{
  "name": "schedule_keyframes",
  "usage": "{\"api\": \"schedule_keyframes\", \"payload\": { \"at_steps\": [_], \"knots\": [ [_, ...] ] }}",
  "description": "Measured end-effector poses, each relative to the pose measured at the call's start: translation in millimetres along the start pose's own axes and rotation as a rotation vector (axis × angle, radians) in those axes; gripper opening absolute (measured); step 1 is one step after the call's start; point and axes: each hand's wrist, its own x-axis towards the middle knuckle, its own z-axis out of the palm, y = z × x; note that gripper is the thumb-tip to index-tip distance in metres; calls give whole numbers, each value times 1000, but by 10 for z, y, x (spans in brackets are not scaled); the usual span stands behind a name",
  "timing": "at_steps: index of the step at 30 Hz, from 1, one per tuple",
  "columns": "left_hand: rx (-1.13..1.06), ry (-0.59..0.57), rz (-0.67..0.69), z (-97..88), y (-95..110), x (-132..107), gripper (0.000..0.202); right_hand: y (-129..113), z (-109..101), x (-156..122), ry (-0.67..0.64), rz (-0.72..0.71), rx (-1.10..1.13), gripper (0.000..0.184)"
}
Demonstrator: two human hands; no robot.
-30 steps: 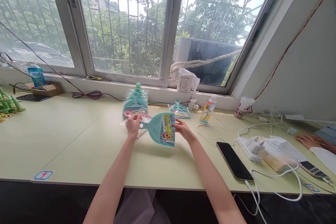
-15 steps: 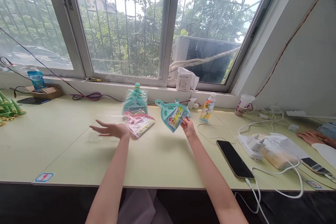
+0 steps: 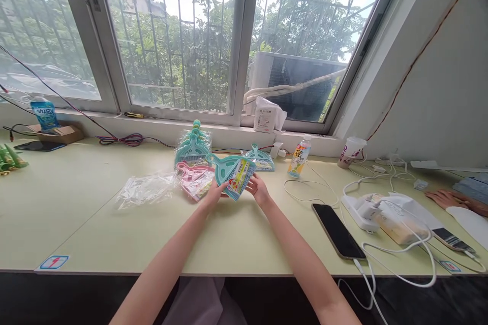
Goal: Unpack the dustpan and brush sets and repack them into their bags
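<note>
A teal dustpan and brush set (image 3: 233, 175) with a yellow label is held tilted above the table between both my hands. My left hand (image 3: 214, 194) is closed on its lower left edge, and my right hand (image 3: 259, 190) grips its right side by the bristles. Just behind on the left lies a pink dustpan set (image 3: 194, 183), partly covered by the teal one. Several wrapped teal dustpan sets (image 3: 193, 148) stand in a row at the back, and another teal set (image 3: 260, 157) lies behind my right hand. Crumpled clear plastic wrapping (image 3: 147, 189) rests to the left.
A drink bottle (image 3: 299, 156), a phone (image 3: 338, 232) and a power strip (image 3: 360, 213) with loose white cables occupy the right side. A plastic cup (image 3: 351, 152) stands farther back. Another person's hand (image 3: 444, 199) rests at the far right. A blue bottle (image 3: 44, 114) is at the left.
My right hand has brought the teal dustpan set left and nearer. My left hand has let go of the clear wrapping, moved right and closed on the set.
</note>
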Motion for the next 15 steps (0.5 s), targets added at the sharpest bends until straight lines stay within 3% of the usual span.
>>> {"api": "schedule_keyframes", "payload": {
  "at_steps": [4,9,13,15],
  "knots": [
    [122,47,18,-80,24,-9,78,83,102,-50,-58,62,-108,35],
    [189,-7,16,-55,61,-36,71,155,72,-9,146,36,-264,52],
    [155,37,7,-21,33,-19,59,91,-64,89,169,71,-227,25],
    [152,106,8,-55,17,12,52,24,-132,124,290,-15,-263,10]
  ]
}}
